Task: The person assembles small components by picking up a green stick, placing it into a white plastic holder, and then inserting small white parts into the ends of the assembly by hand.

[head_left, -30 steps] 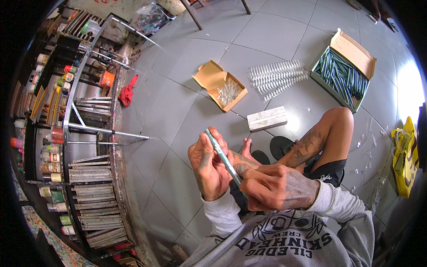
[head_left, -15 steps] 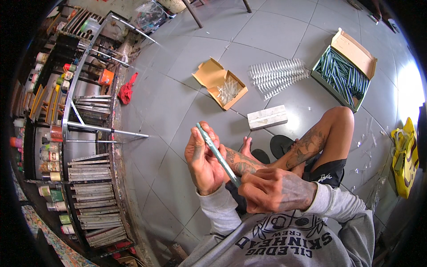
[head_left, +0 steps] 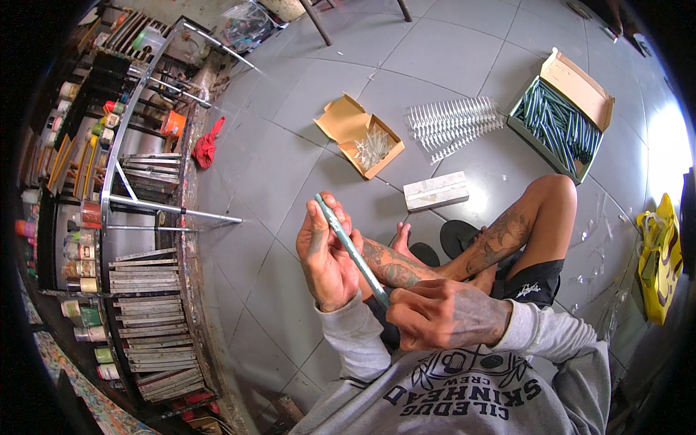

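A slim green pen (head_left: 353, 250) with white marks near its upper end slants between my two hands. My left hand (head_left: 328, 264) grips its upper part between thumb and fingers. Lower down, my right hand (head_left: 446, 312) is closed round the other end, and its knuckles hide that tip. Ahead on the floor lies a clear sheet (head_left: 451, 123) with rows of white marks. To the right of it an open box (head_left: 558, 119) holds many similar green pens. An open brown carton (head_left: 359, 138) with small clear strips stands to the left of the sheet.
A pale rectangular block (head_left: 436, 191) lies before my crossed legs. Black sandals (head_left: 458, 236) are by my feet. On the left stand crowded shelves with jars, frames (head_left: 148, 283) and a metal rack (head_left: 174, 209). A red cloth (head_left: 208, 143) and a yellow bag (head_left: 658, 257) flank the space.
Both hands have shifted slightly to the left with the pen, and its upper end is a little higher. The grip looks the same.
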Available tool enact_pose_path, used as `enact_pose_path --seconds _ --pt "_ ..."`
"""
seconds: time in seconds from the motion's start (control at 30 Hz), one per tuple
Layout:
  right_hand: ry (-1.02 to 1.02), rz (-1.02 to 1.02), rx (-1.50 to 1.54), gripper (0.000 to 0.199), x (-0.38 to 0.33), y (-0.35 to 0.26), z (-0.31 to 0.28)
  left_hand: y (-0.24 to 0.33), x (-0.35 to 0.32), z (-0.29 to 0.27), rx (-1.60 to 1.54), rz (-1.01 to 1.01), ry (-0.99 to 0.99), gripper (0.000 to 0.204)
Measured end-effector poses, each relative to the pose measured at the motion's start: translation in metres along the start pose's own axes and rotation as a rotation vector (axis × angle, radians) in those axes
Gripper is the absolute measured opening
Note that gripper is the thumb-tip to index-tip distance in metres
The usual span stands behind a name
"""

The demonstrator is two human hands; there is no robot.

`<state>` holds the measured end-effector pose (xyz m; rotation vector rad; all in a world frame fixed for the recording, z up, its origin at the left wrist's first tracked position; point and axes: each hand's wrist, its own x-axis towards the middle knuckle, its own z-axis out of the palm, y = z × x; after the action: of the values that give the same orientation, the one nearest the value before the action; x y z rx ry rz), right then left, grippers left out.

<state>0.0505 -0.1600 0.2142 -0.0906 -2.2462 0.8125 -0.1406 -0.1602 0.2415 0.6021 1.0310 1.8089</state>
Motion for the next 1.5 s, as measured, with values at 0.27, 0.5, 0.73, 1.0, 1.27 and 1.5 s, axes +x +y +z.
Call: enact_pose_path --seconds 0.27,0.5,0.73,1.0,1.27,1.5 --pt "0.002 -0.003 0.020 0.029 0.002 -0.003 0.000 0.002 0.003 -0.004 0.004 0.018 0.015 0.033" --pt "0.002 -0.016 -0.021 0.027 0.005 -0.005 -0.001 0.002 0.005 -0.009 -0.020 0.036 0.006 0.033" --pt "0.025 -0.022 -0.042 0.027 0.005 -0.007 0.004 0.005 0.008 -0.017 0.025 0.033 -0.011 0.028" --pt "0.005 -0.001 -0.042 0.027 0.005 -0.010 0.005 0.007 0.011 -0.020 0.006 0.027 0.060 0.034" --pt "-0.203 0.015 -0.051 0.036 0.002 -0.011 0.003 0.009 0.017 -0.030 0.027 0.045 0.065 0.033" --pt "-0.203 0.019 -0.044 0.034 0.002 -0.012 0.009 0.010 0.020 -0.040 0.007 0.053 0.052 0.032"
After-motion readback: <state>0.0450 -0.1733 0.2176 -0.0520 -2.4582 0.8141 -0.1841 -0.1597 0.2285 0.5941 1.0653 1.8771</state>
